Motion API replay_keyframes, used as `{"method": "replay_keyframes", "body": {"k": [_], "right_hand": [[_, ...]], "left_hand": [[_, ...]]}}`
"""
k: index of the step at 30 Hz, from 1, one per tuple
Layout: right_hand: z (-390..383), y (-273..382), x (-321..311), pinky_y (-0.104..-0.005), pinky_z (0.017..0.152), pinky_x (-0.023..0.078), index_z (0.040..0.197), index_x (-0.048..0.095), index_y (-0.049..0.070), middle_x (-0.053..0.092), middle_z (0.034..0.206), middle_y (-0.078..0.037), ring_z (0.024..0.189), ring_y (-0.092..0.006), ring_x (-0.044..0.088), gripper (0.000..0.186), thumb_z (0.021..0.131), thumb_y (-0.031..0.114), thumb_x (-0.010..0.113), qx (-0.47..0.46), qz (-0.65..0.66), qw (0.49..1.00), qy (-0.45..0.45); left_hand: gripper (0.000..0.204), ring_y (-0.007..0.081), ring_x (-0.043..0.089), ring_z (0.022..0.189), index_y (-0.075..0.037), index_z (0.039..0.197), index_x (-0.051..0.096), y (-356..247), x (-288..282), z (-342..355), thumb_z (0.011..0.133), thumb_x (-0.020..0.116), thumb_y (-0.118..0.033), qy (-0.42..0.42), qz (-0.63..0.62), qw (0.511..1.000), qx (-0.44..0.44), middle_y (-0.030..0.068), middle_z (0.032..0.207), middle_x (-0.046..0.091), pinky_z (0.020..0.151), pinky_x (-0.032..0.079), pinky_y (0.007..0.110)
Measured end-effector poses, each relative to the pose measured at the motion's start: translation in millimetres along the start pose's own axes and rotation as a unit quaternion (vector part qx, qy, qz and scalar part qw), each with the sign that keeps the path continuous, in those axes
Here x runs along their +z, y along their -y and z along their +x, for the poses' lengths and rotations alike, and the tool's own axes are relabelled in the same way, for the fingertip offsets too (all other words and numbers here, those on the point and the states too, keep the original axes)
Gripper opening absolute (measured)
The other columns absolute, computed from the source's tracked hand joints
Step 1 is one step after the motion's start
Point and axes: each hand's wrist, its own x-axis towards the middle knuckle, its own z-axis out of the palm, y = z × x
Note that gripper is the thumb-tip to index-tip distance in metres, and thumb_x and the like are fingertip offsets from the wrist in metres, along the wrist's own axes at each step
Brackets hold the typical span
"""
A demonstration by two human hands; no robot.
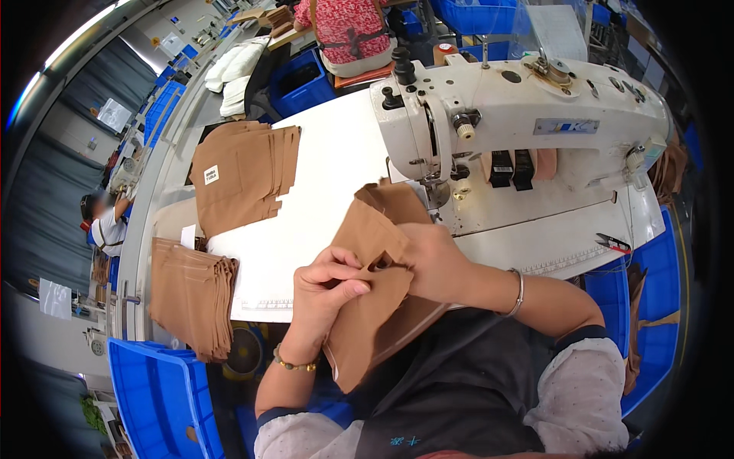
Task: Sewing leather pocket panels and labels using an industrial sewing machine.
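A brown fabric piece (375,317) hangs between my two hands, in front of the white sewing machine (527,115). My left hand (329,283) pinches its edge between thumb and fingers, near a small dark opening in the cloth. On the other side my right hand (432,264) grips the same fabric, its fingertips partly hidden by the folds. The cloth's upper part reaches up close to the needle area, and its lower end droops over my dark apron (474,382). I cannot tell whether the top of the cloth lies under the presser foot.
Stacked brown fabric pieces (241,176) lie at the table's left, with a second stack (195,294) nearer me. Red-handled thread snips (612,243) rest at the right edge. Blue bins (157,390) stand lower left and right. Another person (352,34) sits beyond the table.
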Motion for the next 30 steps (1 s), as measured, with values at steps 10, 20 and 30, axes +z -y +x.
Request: {"method": "replay_keyframes", "body": {"k": [10, 20, 30], "right_hand": [[10.0, 15.8, -51.5, -0.0262, 0.065, 0.045, 0.078, 0.059, 0.002, 0.07, 0.097, -0.007, 0.077, -0.0091, 0.059, 0.016, 0.082, 0.001, 0.074, 0.239, 0.286, 0.906, 0.199], [17.8, 27.8, -75.5, -0.0244, 0.069, 0.049, 0.099, 0.069, -0.002, 0.066, 0.082, -0.004, 0.076, -0.0084, 0.06, 0.013, 0.092, 0.008, 0.07, 0.252, 0.249, 0.911, 0.211], [19.5, 28.9, -72.9, -0.0204, 0.066, 0.049, 0.104, 0.067, 0.001, 0.068, 0.08, 0.0, 0.072, -0.0031, 0.06, 0.018, 0.088, 0.002, 0.075, 0.286, 0.316, 0.897, 0.118]], "left_hand": [[0.032, 0.0124, 0.067, 0.09, -0.009, 0.083, 0.056, -45.5, -26.6, -2.7, 0.077, 0.085, 0.002, 0.01, 0.109, 0.992, 0.06, 0.0026, 0.098, 0.07, 0.1, 0.051, 0.037], [0.015, 0.0036, 0.051, 0.079, -0.004, 0.097, 0.067, -49.2, -12.3, 3.1, 0.087, 0.078, -0.002, 0.045, 0.059, 0.997, -0.021, -0.0055, 0.085, 0.054, 0.072, 0.042, 0.018], [0.009, 0.0052, 0.057, 0.079, 0.002, 0.096, 0.068, -42.5, 1.6, -2.5, 0.096, 0.07, -0.007, -0.071, 0.12, 0.99, 0.026, -0.0012, 0.084, 0.066, 0.074, 0.047, 0.02]]}}
